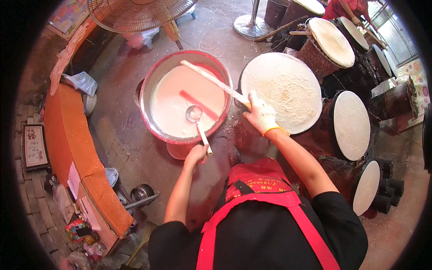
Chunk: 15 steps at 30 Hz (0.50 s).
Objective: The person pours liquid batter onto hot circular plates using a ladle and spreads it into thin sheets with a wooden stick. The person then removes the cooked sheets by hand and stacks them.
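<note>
My bare left hand is closed around the pale handle of a ladle. The ladle's round bowl is at the surface of the pale batter inside a large metal basin. My right hand, in a whitish knit work glove, grips a batter-coated wooden stick. The stick slants over the basin's right side, its far end above the batter, where a reddish shadow of it falls. Right of the basin, beside my gloved hand, a round griddle is covered with a rough, whitish layer of batter.
More batter-covered griddles on drum-like stoves curve along the right. A standing fan is beyond the basin. An orange-covered counter bounds the left. Another person in red works at far right. A thin cord crosses the floor.
</note>
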Available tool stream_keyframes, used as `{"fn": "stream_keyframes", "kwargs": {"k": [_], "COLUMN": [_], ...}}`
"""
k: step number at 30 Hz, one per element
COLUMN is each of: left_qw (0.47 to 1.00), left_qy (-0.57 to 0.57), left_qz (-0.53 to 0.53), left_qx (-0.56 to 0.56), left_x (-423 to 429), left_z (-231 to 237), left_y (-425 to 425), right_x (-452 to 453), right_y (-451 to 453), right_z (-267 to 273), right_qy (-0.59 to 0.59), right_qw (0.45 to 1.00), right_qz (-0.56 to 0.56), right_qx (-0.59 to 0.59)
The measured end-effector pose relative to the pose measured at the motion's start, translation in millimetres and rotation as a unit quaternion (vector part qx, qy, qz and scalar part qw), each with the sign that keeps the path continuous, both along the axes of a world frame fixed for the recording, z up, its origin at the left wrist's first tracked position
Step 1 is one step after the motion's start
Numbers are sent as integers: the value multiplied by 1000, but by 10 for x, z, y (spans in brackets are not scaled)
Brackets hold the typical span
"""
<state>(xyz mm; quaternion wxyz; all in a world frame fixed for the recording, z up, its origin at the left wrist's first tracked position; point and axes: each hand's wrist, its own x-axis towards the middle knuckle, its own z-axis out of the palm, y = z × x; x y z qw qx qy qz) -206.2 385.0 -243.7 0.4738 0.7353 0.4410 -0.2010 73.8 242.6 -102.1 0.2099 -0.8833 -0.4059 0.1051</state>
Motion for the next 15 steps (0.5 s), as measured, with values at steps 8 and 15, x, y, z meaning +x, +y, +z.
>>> {"fn": "stream_keyframes", "kwargs": {"k": [8,15], "left_qw": [586,129], "left_qy": [-695,-968], "left_qz": [18,9], "left_qx": [416,217], "left_x": [257,984], "left_z": [3259,4598], "left_y": [-322,-1044], "right_x": [270,1436], "right_y": [35,-285], "right_z": [239,1081], "right_qy": [-78,-10], "right_qw": [997,992], "right_qz": [-19,-9], "right_qx": [-3,122]}}
